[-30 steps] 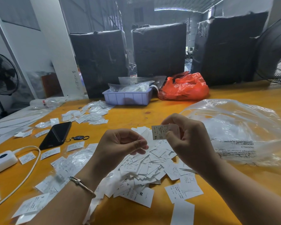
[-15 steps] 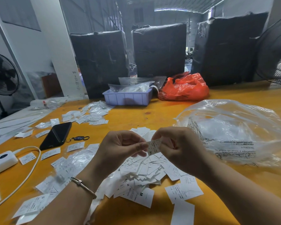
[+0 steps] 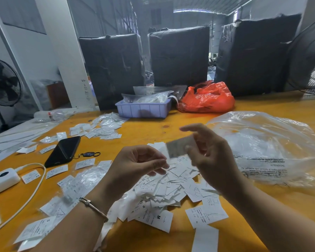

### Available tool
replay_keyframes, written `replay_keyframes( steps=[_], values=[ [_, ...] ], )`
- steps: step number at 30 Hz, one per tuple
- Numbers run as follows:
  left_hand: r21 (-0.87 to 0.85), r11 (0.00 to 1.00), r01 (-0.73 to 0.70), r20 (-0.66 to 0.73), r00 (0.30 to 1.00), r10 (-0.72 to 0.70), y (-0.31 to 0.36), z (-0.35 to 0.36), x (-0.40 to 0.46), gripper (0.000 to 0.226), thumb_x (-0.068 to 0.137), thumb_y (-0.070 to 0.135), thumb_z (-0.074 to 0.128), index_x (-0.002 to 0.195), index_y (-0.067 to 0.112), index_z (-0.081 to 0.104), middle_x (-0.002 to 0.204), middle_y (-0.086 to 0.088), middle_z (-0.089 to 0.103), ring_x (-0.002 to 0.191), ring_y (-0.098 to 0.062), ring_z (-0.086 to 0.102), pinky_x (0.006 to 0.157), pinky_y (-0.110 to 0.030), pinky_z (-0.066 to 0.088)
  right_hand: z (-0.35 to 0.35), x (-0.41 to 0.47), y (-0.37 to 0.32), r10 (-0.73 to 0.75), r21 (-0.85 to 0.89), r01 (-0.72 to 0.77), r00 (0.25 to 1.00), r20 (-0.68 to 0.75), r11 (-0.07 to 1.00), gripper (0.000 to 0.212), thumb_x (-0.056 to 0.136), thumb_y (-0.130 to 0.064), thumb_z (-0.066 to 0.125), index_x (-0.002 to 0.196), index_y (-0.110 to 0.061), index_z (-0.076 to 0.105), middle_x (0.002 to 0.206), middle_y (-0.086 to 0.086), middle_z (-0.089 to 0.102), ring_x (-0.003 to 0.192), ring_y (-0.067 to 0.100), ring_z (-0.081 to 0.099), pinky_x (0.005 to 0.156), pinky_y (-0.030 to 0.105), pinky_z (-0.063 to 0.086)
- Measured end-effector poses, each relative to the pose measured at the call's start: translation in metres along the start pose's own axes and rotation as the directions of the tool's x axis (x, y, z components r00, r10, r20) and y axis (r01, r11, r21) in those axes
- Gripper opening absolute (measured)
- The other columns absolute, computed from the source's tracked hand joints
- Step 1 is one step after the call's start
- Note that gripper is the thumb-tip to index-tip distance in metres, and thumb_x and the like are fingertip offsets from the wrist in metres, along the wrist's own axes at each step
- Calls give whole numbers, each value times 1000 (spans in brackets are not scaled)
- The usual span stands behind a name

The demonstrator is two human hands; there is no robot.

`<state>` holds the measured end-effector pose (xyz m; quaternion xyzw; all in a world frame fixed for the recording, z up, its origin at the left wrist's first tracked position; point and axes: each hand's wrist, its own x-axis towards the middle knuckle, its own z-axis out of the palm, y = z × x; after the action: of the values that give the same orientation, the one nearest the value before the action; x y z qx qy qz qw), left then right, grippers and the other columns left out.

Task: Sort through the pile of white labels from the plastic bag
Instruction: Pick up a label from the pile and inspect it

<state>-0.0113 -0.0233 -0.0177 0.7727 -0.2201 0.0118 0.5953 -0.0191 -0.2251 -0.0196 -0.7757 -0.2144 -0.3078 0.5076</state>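
A heap of white labels (image 3: 171,193) printed with size letters lies on the yellow table in front of me. My right hand (image 3: 213,157) hovers above the heap and pinches one blurred label (image 3: 177,148) between thumb and fingers, with the index finger stretched out. Beside it on the left, my left hand (image 3: 135,166) is held over the heap with curled fingers; I see nothing in it. The clear plastic bag (image 3: 273,142) with black print lies crumpled on the right.
On the left lie a black phone (image 3: 64,150) with a key fob (image 3: 88,154), a white charger (image 3: 0,179) with cable and scattered labels (image 3: 98,129). A lilac tray (image 3: 144,109) and an orange bag (image 3: 207,99) stand behind. Dark wrapped bales line the table's far edge.
My right hand has lifted the label away from the left hand and moved up and to the right. The left hand has let go of the label and stayed in place.
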Motion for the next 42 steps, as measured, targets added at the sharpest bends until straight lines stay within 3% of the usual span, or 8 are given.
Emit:
replay_keyframes(
  steps=[4,7,10,18,29,33,36,42],
  values=[
    [-46,999,-8,-82,997,4,-1,0,2,26,72,24,76,89,5,76,86,-8,77,81,-17,73,68,-22,56,-9,7,6,9,-100,-24,989,-148,995,31,88,6,52,97,-12,75,76,-7,61,61,8,55,55,26,46],
    [-114,993,-32,-117,993,19,0,0,2,30,65,28,79,86,7,78,85,-7,75,81,-12,67,70,-17,53,-4,4,0,63,-40,-57,985,161,998,16,88,-18,65,97,-11,75,85,-7,65,74,3,61,63,14,45],
    [-121,992,-44,-95,995,33,1,0,1,28,64,29,78,83,8,78,81,-9,74,76,-11,65,66,-16,51,2,-1,-6,60,-28,-54,948,312,998,40,75,-48,68,95,-14,76,90,-7,68,81,5,66,69,23,54],
    [-131,991,-27,-30,999,23,0,-1,1,24,68,25,79,80,6,72,73,-13,72,62,-18,66,58,-22,54,0,1,-2,43,144,-82,966,256,986,4,81,-14,72,82,-13,76,77,3,69,66,18,61,63,41,53],
    [-55,998,-31,2,1000,31,2,-2,0,26,79,30,71,89,6,74,84,-11,76,74,-22,72,63,-22,55,0,1,-1,52,109,-79,970,236,991,13,83,-8,71,73,-17,72,71,-1,67,60,12,59,57,31,50],
    [32,997,-76,-37,996,77,0,0,0,23,75,24,74,87,4,74,78,-10,77,68,-22,73,59,-22,55,-4,4,-3,28,38,-29,999,28,999,15,85,-4,66,89,-15,75,80,-6,68,67,11,62,62,29,51],
    [62,990,-125,-63,990,129,-1,3,-1,22,72,19,76,85,2,74,75,-9,76,67,-22,74,59,-18,54,-10,7,-7,-24,36,29,988,-153,999,37,86,-3,66,117,-22,65,93,-10,69,76,13,66,66,32,58],
    [111,978,-175,-38,983,180,-2,3,0,23,72,20,78,86,3,75,76,-6,77,68,-21,74,62,-19,56,-7,2,-13,-206,-26,205,976,-74,978,46,78,1,75,119,-10,57,82,-5,66,79,10,65,63,30,56]
  ],
)
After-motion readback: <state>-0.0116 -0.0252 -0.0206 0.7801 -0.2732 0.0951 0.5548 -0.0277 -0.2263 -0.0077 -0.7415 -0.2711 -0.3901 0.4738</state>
